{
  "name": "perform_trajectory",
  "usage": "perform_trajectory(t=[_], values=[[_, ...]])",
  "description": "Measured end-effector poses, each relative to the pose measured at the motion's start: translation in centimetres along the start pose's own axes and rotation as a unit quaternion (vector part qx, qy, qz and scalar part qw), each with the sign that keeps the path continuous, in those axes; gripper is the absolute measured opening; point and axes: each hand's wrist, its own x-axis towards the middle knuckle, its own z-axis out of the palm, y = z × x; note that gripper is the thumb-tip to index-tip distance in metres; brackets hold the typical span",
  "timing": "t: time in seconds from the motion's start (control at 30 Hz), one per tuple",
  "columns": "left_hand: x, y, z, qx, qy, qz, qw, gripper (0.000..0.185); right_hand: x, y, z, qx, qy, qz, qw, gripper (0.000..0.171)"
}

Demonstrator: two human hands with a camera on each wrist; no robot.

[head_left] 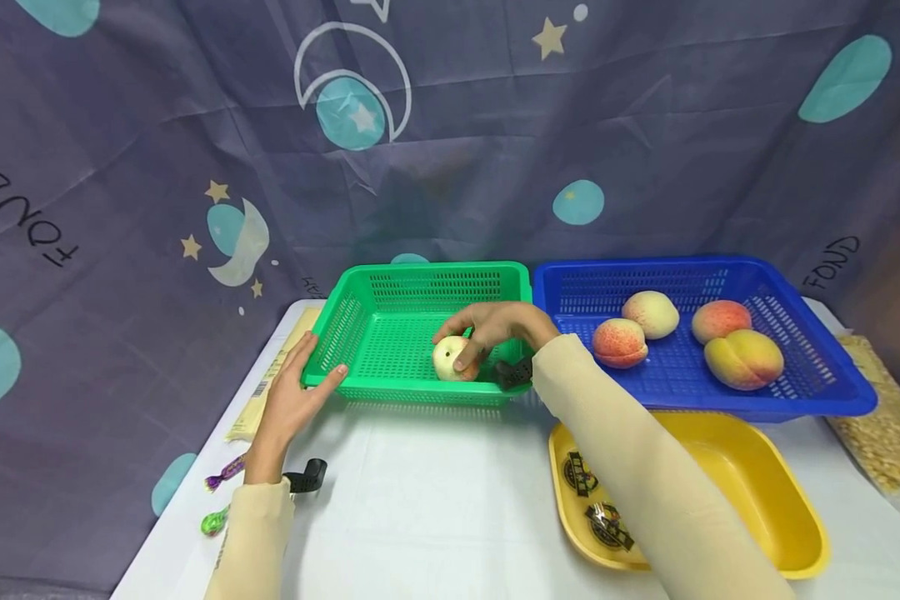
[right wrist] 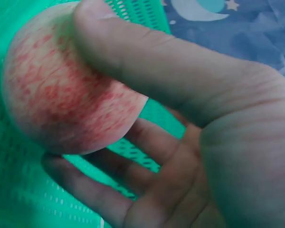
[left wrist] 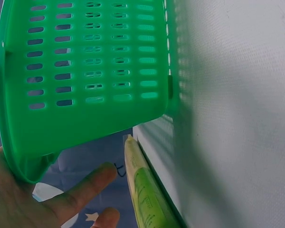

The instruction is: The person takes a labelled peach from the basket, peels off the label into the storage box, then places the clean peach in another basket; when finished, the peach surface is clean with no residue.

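Observation:
My right hand (head_left: 495,325) holds a pale peach (head_left: 446,357) with red speckles inside the green basket (head_left: 412,386), near its front right corner. In the right wrist view the thumb (right wrist: 133,57) lies over the speckled side of the peach (right wrist: 61,95), with the other fingers underneath. My left hand (head_left: 292,396) is at the front left corner of the basket, thumb over the rim. The left wrist view shows its fingers (left wrist: 83,192) stretched out straight outside the basket wall (left wrist: 85,118).
A blue basket (head_left: 690,398) with several peaches (head_left: 744,360) stands at the right. In front of it is a yellow tray (head_left: 765,492) holding dark wrapped items (head_left: 607,525). Wrapped candies (head_left: 214,522) and a flat package (head_left: 258,396) lie at the left, a bag of nuts or grains (head_left: 881,425) far right.

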Motion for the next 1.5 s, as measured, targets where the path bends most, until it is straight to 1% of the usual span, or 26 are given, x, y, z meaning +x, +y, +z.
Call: perform_trajectory(t=[0.13, 0.27, 0.5, 0.63, 0.73, 0.87, 0.97, 1.07, 1.13, 1.23, 1.33, 1.43, 1.5], values=[[0.0, 0.0, 0.1, 0.004, -0.003, -0.002, 1.0000, 0.087, -0.9, -0.5, -0.4, 0.001, 0.016, -0.048, 0.999, 0.066], [0.0, 0.0, 0.0, 0.007, -0.007, -0.004, 0.9999, 0.088, -1.9, -0.8, -0.7, 0.008, 0.021, -0.081, 0.996, 0.064], [0.0, 0.0, -0.3, 0.008, -0.009, -0.003, 0.9999, 0.088, -4.2, -1.1, -0.5, 0.002, 0.049, -0.144, 0.988, 0.065], [-0.1, 0.1, -0.5, 0.008, -0.011, -0.005, 0.9999, 0.089, -5.7, -1.3, 0.2, 0.020, 0.058, -0.173, 0.983, 0.067], [-0.1, 0.1, -0.7, 0.008, -0.012, -0.008, 0.9999, 0.089, -6.7, -1.4, 1.1, 0.045, 0.057, -0.195, 0.978, 0.067], [-0.2, 0.1, -0.8, 0.009, -0.012, -0.010, 0.9998, 0.089, -7.9, -1.3, 2.7, 0.078, 0.040, -0.222, 0.971, 0.068], [-0.3, 0.2, -1.0, 0.006, -0.009, -0.008, 0.9999, 0.089, -8.6, -1.4, 3.9, 0.096, 0.018, -0.243, 0.965, 0.070], [-0.3, 0.2, -1.1, 0.002, -0.008, -0.004, 1.0000, 0.089, -9.1, -1.3, 5.3, 0.109, -0.008, -0.252, 0.961, 0.069], [-0.3, 0.3, -1.1, 0.001, -0.008, -0.003, 1.0000, 0.089, -9.3, -1.2, 6.2, 0.111, -0.027, -0.253, 0.961, 0.067], [-0.3, 0.3, -1.0, -0.001, -0.008, -0.002, 1.0000, 0.089, -9.2, -0.8, 7.6, 0.103, -0.061, -0.253, 0.960, 0.064], [-0.3, 0.3, -0.8, -0.002, -0.010, 0.000, 0.9999, 0.089, -8.8, -0.5, 8.9, 0.086, -0.093, -0.244, 0.961, 0.064], [-0.3, 0.4, -0.6, -0.005, -0.014, 0.002, 0.9999, 0.089, -8.3, 0.0, 10.0, 0.069, -0.113, -0.214, 0.968, 0.065], [-0.2, 0.5, -0.4, -0.008, -0.017, 0.003, 0.9998, 0.089, -7.9, 0.3, 10.6, 0.048, -0.116, -0.191, 0.974, 0.064]])
